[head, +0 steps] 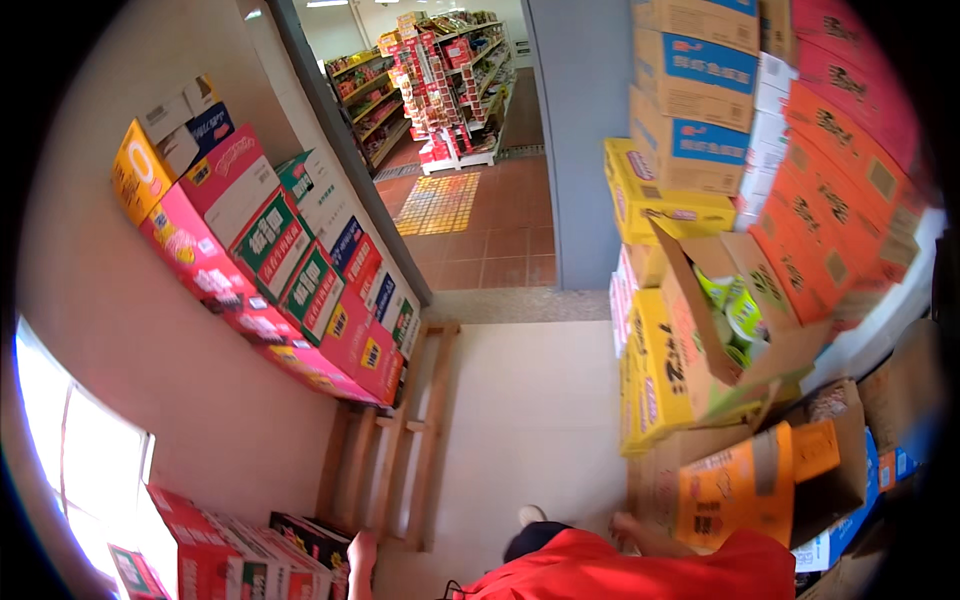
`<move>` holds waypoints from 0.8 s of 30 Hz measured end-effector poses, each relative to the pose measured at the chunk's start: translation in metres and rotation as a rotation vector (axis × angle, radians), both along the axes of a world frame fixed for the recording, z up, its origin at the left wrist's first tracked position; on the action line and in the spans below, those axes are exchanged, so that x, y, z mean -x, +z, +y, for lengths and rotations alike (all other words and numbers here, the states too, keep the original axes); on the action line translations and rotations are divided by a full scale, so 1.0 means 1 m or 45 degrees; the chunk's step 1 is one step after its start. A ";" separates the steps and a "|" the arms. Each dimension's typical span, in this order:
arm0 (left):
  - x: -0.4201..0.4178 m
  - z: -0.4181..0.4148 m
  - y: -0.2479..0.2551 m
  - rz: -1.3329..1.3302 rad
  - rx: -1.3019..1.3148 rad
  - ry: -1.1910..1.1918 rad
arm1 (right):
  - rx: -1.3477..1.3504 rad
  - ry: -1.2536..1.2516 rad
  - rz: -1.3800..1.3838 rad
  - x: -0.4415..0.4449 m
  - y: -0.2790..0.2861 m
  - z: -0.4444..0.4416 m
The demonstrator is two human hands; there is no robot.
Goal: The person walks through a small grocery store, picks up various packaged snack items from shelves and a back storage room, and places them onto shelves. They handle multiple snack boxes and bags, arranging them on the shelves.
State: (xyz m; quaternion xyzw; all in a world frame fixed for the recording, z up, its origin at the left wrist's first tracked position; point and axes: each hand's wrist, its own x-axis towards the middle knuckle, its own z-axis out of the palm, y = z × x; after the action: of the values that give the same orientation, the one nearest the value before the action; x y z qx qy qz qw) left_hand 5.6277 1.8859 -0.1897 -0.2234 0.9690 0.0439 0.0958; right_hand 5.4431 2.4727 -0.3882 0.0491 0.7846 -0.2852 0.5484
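Observation:
My left hand (362, 553) hangs at the bottom of the view, beside a black carton (311, 541) and a stack of red cartons (247, 551). Whether it touches the black carton or holds anything cannot be told. At the bottom right, my right hand (627, 529) is close to an open brown carton and an orange box (739, 491); its fingers are small and partly blurred, and no held thing shows. My red sleeve and shirt fill the lower middle. One light shoe (532, 514) shows on the pale floor.
Stacked cartons (300, 262) stand left on a wooden pallet (386, 469). Yellow cartons (649, 375) and an open carton of green cups (739, 315) are at right, below orange cartons (832, 210). Ahead, a doorway leads to shop shelves (450, 90).

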 end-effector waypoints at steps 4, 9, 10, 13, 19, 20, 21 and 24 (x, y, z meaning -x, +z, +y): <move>-0.016 -0.034 0.014 -0.478 -0.331 0.765 | -0.027 0.279 0.617 0.200 0.069 -0.144; 0.166 -0.032 -0.027 -0.601 -0.657 0.759 | 0.323 0.035 0.928 0.404 0.101 -0.261; 0.211 -0.041 -0.035 -0.611 -0.694 0.719 | 0.324 0.053 1.008 0.442 0.101 -0.274; 0.363 -0.086 -0.065 -0.600 -0.737 0.540 | 0.099 0.172 0.992 0.551 0.085 -0.286; 0.712 -0.286 -0.082 -0.657 -0.266 -0.135 | -0.175 0.011 0.238 0.680 0.083 -0.265; 0.805 -0.298 -0.075 -0.501 -0.212 -0.263 | -0.184 -0.121 0.194 0.702 0.077 -0.256; 0.896 -0.295 -0.054 -0.228 -0.258 -0.283 | -0.179 -0.226 0.138 0.726 0.067 -0.255; 1.129 -0.248 0.019 0.608 -0.676 -0.322 | -0.348 -0.133 0.191 0.838 0.037 -0.274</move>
State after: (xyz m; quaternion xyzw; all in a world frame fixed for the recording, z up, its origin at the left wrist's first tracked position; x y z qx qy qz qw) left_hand 4.4985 1.6378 -0.1703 -0.0528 0.9389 0.3320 -0.0734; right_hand 4.6049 2.1985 -0.3513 0.1425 0.8511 -0.2066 0.4610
